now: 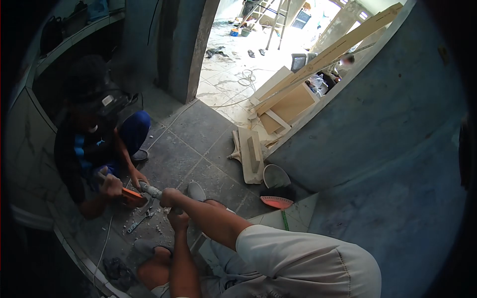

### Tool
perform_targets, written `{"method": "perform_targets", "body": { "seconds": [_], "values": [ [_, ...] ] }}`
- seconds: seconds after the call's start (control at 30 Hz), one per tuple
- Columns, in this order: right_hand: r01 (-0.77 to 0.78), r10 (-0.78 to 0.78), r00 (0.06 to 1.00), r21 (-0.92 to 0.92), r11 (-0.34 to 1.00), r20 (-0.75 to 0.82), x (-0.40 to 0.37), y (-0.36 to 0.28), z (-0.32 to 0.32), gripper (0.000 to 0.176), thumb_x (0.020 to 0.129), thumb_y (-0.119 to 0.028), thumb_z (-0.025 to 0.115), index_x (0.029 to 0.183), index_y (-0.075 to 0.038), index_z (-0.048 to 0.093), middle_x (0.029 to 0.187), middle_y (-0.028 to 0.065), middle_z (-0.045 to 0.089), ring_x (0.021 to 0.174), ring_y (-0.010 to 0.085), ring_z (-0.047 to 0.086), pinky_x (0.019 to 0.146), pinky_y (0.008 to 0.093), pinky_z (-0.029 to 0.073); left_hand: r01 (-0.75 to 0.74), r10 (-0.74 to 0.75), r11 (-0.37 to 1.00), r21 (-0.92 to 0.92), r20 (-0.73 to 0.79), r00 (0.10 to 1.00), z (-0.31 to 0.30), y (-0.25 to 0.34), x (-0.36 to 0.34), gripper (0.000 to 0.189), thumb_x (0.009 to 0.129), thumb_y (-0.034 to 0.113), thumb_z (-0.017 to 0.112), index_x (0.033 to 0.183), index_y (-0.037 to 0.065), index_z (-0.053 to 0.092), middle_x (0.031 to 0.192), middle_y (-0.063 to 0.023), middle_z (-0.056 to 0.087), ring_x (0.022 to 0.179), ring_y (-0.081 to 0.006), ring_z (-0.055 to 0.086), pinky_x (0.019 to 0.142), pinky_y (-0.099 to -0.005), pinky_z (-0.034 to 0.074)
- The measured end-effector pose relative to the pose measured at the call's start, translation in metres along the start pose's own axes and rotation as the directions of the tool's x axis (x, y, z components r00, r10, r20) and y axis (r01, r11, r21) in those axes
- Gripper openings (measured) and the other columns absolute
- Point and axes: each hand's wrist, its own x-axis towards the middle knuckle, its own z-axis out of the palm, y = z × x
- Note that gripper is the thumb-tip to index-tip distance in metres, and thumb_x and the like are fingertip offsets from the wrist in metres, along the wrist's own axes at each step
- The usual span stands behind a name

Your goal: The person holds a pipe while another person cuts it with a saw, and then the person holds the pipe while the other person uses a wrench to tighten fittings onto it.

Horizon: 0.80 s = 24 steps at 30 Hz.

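My right hand [171, 196] is closed around a grey, pipe-like piece [150, 189] that points away from me to the left. Just below it, my left hand [179, 219] is also closed, its fingers curled at the near end of the same piece; its grip is partly hidden. A crouching co-worker [89, 144] has one hand [137, 177] at the far end of the piece. In that person's other hand [111, 186] is an orange tool [133, 197], close to the pipe-like piece. An adjustable wrench [139, 222] lies on the floor below, among scattered pale chips.
A broom [277, 198] with a green handle, a round bowl [276, 176] and a wooden float-like board [251, 156] stand right of the tiled floor [191, 131]. Long planks [328, 44] lean by the doorway. A cable [102, 248] runs at lower left; a ladder [278, 22] stands outside.
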Motion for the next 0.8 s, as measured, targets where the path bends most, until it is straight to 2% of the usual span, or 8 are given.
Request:
{"method": "perform_targets", "body": {
  "seconds": [0.07, 0.4, 0.5, 0.67, 0.8],
  "values": [
    [0.001, -0.001, 1.000, -0.002, 1.000, 0.001, -0.004, 0.000, -0.002, 0.037, 0.068, -0.027, 0.064, 0.095, -0.002, 0.068, 0.098, 0.0191, 0.065, 0.094, 0.0323, 0.063, 0.080, 0.0383, 0.050, -0.004, 0.003, 0.997, 0.081, 0.015, 1.000, -0.004, 0.011, -0.001, 0.031, 0.072, 0.023, 0.067, 0.089, -0.002, 0.063, 0.075, -0.0168, 0.066, 0.072, -0.0289, 0.066, 0.065, -0.0389, 0.049],
    [0.011, -0.011, 1.000, 0.022, 1.000, -0.016, -0.003, -0.003, -0.004, 0.036, 0.069, -0.025, 0.062, 0.096, -0.001, 0.067, 0.099, 0.0202, 0.065, 0.095, 0.0329, 0.063, 0.081, 0.0388, 0.050, 0.041, -0.044, 0.998, 0.053, 0.065, 0.997, -0.006, 0.012, 0.001, 0.030, 0.073, 0.022, 0.065, 0.091, -0.002, 0.063, 0.077, -0.0175, 0.066, 0.075, -0.0307, 0.067, 0.066, -0.0390, 0.049],
    [0.016, -0.015, 0.999, 0.030, 0.999, -0.034, -0.003, -0.003, -0.001, 0.036, 0.069, -0.025, 0.062, 0.095, 0.000, 0.067, 0.098, 0.0206, 0.065, 0.095, 0.0334, 0.063, 0.080, 0.0391, 0.050, -0.007, 0.005, 0.999, 0.050, 0.031, 1.000, -0.006, 0.012, 0.000, 0.031, 0.073, 0.022, 0.065, 0.092, -0.002, 0.062, 0.077, -0.0167, 0.066, 0.076, -0.0304, 0.066, 0.067, -0.0386, 0.049],
    [0.020, -0.020, 1.000, 0.004, 1.000, -0.015, -0.012, -0.007, -0.008, 0.037, 0.068, -0.025, 0.063, 0.095, 0.000, 0.067, 0.098, 0.0205, 0.065, 0.094, 0.0335, 0.063, 0.080, 0.0393, 0.050, 0.061, -0.064, 0.997, 0.049, 0.062, 0.996, -0.005, 0.010, -0.001, 0.034, 0.071, 0.020, 0.067, 0.095, -0.003, 0.062, 0.081, -0.0173, 0.067, 0.079, -0.0285, 0.066, 0.070, -0.0380, 0.049],
    [-0.003, 0.003, 0.999, 0.002, 1.000, -0.033, -0.014, -0.008, -0.007, 0.035, 0.069, -0.024, 0.062, 0.094, 0.000, 0.068, 0.098, 0.0201, 0.065, 0.094, 0.0326, 0.063, 0.080, 0.0394, 0.050, 0.097, -0.098, 0.995, 0.012, 0.087, 0.991, -0.006, 0.009, 0.000, 0.036, 0.071, 0.021, 0.068, 0.096, -0.004, 0.061, 0.083, -0.0181, 0.066, 0.080, -0.0303, 0.066, 0.071, -0.0384, 0.049]
  ]
}}
